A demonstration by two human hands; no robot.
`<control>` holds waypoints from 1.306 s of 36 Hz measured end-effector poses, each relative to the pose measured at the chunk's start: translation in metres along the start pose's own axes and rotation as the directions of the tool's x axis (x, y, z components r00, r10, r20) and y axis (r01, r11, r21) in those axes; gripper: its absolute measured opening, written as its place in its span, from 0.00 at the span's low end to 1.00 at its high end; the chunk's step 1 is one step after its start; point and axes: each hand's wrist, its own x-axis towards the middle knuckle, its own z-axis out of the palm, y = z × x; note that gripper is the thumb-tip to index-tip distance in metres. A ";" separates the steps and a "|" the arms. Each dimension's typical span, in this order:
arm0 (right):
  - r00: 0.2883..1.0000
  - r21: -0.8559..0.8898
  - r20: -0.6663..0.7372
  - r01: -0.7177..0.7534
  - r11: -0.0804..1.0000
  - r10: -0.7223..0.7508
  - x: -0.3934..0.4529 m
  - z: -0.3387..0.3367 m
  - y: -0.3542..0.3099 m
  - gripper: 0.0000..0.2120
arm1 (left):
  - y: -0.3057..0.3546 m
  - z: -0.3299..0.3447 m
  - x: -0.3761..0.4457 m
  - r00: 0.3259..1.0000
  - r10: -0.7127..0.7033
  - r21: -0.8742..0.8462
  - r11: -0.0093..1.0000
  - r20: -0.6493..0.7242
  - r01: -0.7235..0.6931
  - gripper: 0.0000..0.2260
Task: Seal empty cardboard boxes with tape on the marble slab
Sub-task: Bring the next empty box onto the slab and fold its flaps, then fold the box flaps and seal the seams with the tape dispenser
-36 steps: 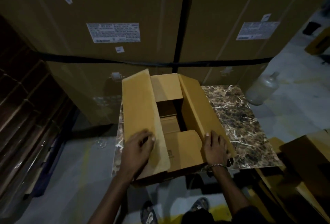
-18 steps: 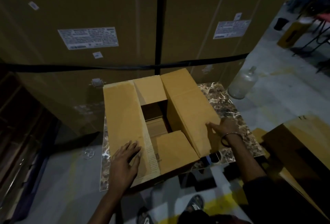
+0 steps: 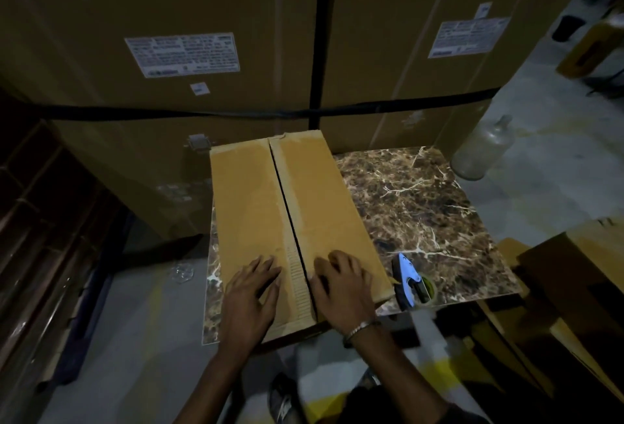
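Note:
A brown cardboard box point(image 3: 287, 207) lies on the left part of the marble slab point(image 3: 425, 207). Its two long top flaps are folded down and meet along a dark middle seam. My left hand point(image 3: 251, 292) presses flat on the left flap near the front edge. My right hand point(image 3: 341, 283) presses on the right flap beside the seam, fingers slightly bent, a bracelet on its wrist. A tape dispenser point(image 3: 410, 280) with a pale blue handle and a tape roll rests on the slab just right of the box's front corner.
Tall strapped cartons point(image 3: 236, 52) with white labels stand right behind the slab. A clear glass bottle point(image 3: 483, 150) stands on the floor at the slab's far right corner. More cardboard boxes point(image 3: 570, 288) are stacked at the right. Dark wooden frames point(image 3: 40, 221) line the left.
Both long flaps, open a second ago, now lie shut over the box. My right hand moved from the right flap's outer side onto its top. The tape dispenser has come into view.

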 end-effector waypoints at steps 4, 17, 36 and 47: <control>0.998 -0.082 0.002 0.056 0.995 -0.056 -0.009 0.012 0.008 0.22 | 0.005 0.006 -0.006 0.995 -0.014 0.095 0.995 0.099 0.005 0.20; 0.741 0.477 -0.286 -0.440 0.760 0.608 0.007 0.000 0.134 0.12 | 0.044 0.040 -0.010 0.958 0.127 0.340 0.916 0.257 -0.213 0.27; 0.766 0.019 0.139 -0.636 0.771 0.628 0.008 0.062 0.217 0.24 | 0.051 0.042 -0.010 0.960 0.091 0.426 0.882 0.266 -0.201 0.28; 0.756 0.012 0.219 -0.634 0.773 0.617 0.022 0.045 0.226 0.13 | 0.049 0.033 -0.004 0.957 0.104 0.272 0.945 0.270 -0.179 0.27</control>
